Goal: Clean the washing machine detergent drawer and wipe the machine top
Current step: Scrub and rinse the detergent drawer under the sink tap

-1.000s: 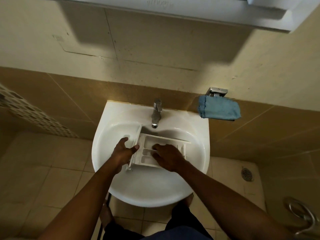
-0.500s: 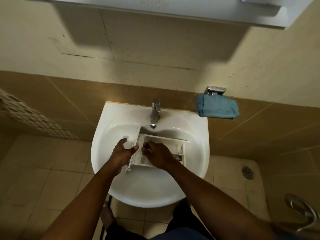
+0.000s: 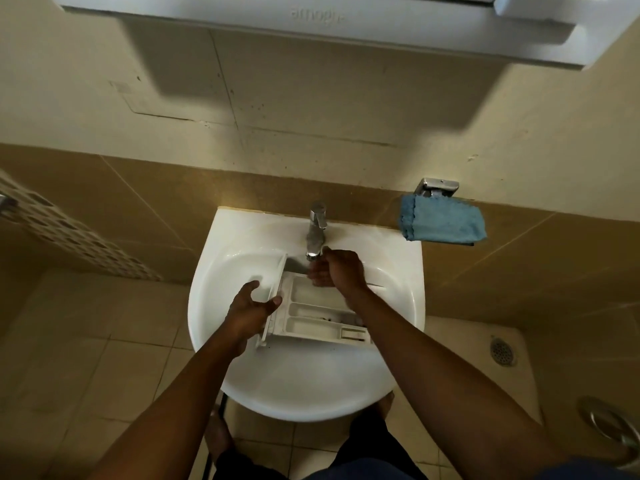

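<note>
A white detergent drawer [image 3: 313, 318] lies in the white washbasin [image 3: 298, 386], its front panel to the left and its compartments facing up. My left hand [image 3: 251, 311] grips the front panel, thumb on the drawer side and fingers on the outer side. Over the drawer's far edge, my right hand [image 3: 337, 270] is cupped, fingers loosely curled, right under the spout of the chrome tap [image 3: 317, 233]. It holds nothing. A folded blue cloth [image 3: 443, 221] rests on a wall holder to the right of the basin.
A white cabinet or appliance [image 3: 311, 26] hangs on the wall above. A floor drain [image 3: 502, 351] lies to the right on the tiled floor. A chrome fitting [image 3: 606, 427] shows at the lower right. My feet stand under the basin.
My right hand has left the drawer's compartments and moved up and away to the tap spout. My left hand keeps its hold on the front panel.
</note>
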